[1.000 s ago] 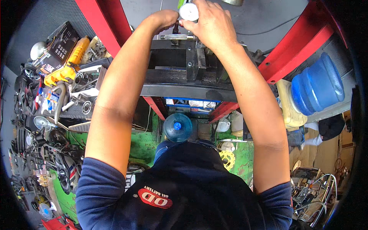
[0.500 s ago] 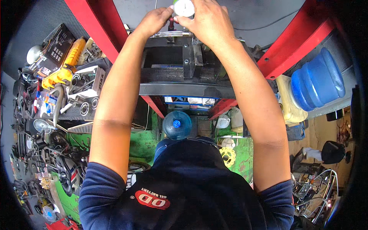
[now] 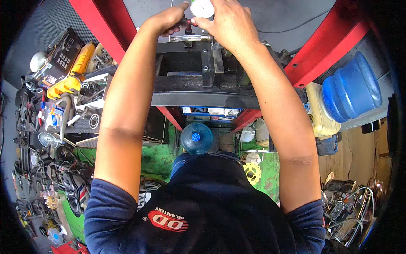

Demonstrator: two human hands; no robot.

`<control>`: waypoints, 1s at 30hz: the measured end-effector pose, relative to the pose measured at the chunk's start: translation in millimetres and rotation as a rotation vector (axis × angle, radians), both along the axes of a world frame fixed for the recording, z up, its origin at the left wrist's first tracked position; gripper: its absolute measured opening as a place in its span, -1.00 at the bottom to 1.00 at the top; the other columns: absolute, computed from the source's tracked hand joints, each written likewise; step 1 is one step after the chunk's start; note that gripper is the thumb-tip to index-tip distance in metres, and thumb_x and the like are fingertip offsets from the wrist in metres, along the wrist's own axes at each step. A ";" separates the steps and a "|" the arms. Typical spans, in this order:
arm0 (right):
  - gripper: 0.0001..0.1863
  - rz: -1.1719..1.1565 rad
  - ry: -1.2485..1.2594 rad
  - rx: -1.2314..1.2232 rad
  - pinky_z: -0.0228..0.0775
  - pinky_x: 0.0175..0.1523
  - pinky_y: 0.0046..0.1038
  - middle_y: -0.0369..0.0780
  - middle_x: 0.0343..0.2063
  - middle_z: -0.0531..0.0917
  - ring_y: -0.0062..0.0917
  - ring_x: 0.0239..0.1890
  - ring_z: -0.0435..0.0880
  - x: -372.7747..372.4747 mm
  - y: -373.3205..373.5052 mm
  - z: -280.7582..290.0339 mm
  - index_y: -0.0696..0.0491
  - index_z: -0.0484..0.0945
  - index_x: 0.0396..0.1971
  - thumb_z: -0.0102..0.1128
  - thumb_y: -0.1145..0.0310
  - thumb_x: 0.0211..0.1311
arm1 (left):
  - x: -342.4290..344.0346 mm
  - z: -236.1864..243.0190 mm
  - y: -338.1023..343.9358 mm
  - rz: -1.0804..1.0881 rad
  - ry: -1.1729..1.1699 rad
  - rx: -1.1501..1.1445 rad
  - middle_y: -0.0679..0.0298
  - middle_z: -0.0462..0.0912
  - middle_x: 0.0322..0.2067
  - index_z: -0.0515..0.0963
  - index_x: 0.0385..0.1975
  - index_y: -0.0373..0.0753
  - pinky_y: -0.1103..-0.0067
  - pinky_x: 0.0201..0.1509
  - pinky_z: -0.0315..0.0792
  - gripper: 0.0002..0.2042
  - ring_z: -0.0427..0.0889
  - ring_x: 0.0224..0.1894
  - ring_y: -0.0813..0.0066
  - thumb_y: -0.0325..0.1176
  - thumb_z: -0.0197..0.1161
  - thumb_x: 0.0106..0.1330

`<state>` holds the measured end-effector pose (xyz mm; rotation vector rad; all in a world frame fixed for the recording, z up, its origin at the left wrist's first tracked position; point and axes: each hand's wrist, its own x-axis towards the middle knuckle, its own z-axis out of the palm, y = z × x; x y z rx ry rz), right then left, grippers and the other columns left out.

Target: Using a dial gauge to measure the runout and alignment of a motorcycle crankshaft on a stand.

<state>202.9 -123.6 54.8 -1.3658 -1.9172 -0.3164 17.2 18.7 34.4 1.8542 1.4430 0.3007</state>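
1. one black metal frame (image 3: pixel 203 98), in the middle.
2. two red beams (image 3: pixel 105 25), one each side.
3. one right hand (image 3: pixel 234 25): its grip is closed around the right side of one round dial (image 3: pixel 202 7).
4. one left hand (image 3: pixel 166 21): fingers curled beside one dark red part (image 3: pixel 189 28); i cannot tell if its grip holds anything.
5. one shiny silver rod (image 3: pixel 190 38), lying left to right.
6. the round dial: white face turned up, no long side, just above the dark red part.
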 end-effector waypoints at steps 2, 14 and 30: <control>-0.49 -0.012 0.000 -0.009 0.40 0.19 0.00 -0.04 -0.02 0.68 -0.11 0.13 0.62 2.2 -0.1 1.6 0.12 0.50 0.03 0.48 0.17 0.20 | -1.7 -1.4 -12.6 0.067 -0.188 0.106 0.49 0.41 -0.62 0.66 -0.30 -0.17 0.52 -0.53 0.29 -0.35 0.32 -0.63 0.62 0.29 -0.17 0.55; -0.48 0.015 0.023 -0.001 0.39 0.15 -0.01 -0.06 -0.05 0.70 -0.10 0.11 0.63 0.8 -4.5 6.0 0.11 0.51 0.00 0.52 0.18 0.17 | -22.5 -24.9 -1.1 -0.074 -0.380 0.115 0.50 0.39 -0.62 0.73 -0.13 -0.28 0.60 -0.57 0.29 -0.37 0.30 -0.67 0.67 0.31 0.21 0.47; -0.35 0.068 0.022 0.038 0.56 0.12 -0.02 -0.05 -0.06 0.74 -0.11 0.05 0.73 19.4 51.6 -4.7 0.14 0.56 0.10 0.57 0.08 0.11 | -2.4 -46.3 -4.6 -0.217 -0.705 0.291 0.22 0.74 -0.14 0.43 0.34 -0.38 0.53 0.16 0.47 -0.49 0.64 -0.09 0.49 -0.35 0.38 0.47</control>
